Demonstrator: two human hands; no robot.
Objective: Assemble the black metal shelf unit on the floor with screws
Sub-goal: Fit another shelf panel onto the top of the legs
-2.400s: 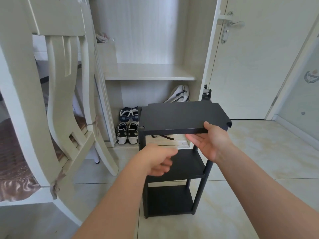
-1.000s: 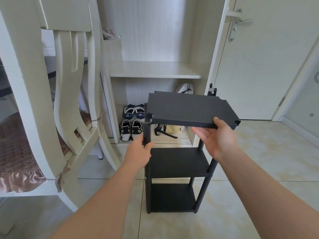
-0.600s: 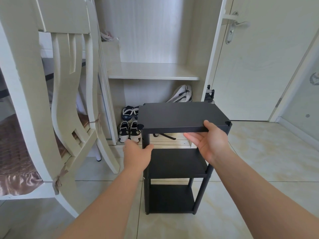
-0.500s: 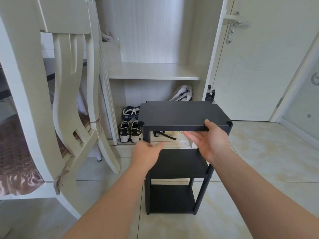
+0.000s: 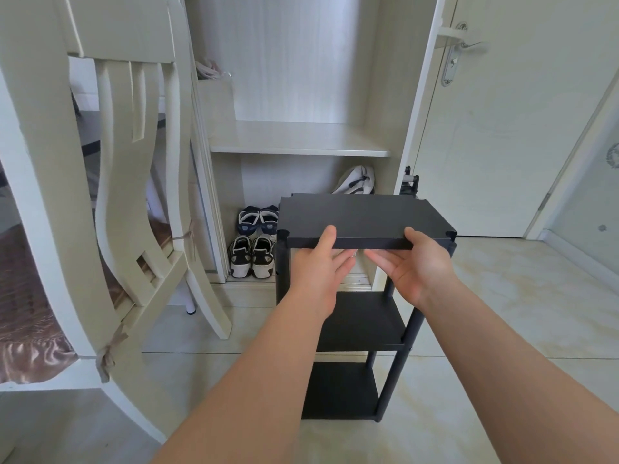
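A black metal shelf unit (image 5: 363,324) stood upright on the glossy beige tiled floor (image 5: 502,296), directly in front of an open cream wardrobe (image 5: 298,139). It had three flat rectangular tiers on round tubular posts. The person's left hand (image 5: 318,269) and right hand (image 5: 418,266) each gripped the front edge of the matte top panel (image 5: 361,216), thumbs on top and fingers underneath. The panel's two front corners were notched and sat at the post tops.

The unit and both bare forearms blocked much of the wardrobe's lower compartment. Two pairs of shoes showed to the left there: a dark blue pair (image 5: 258,219) behind a black-and-white pair (image 5: 251,256). A white, rounded item (image 5: 355,182) lay farther back, too obscured to identify.

At left, a cream wooden chair (image 5: 134,162) with curved back slats leaned close to the unit, beside brown satin bedding (image 5: 26,346). At right, one pale door (image 5: 502,128) carried a metal lever handle (image 5: 464,45).
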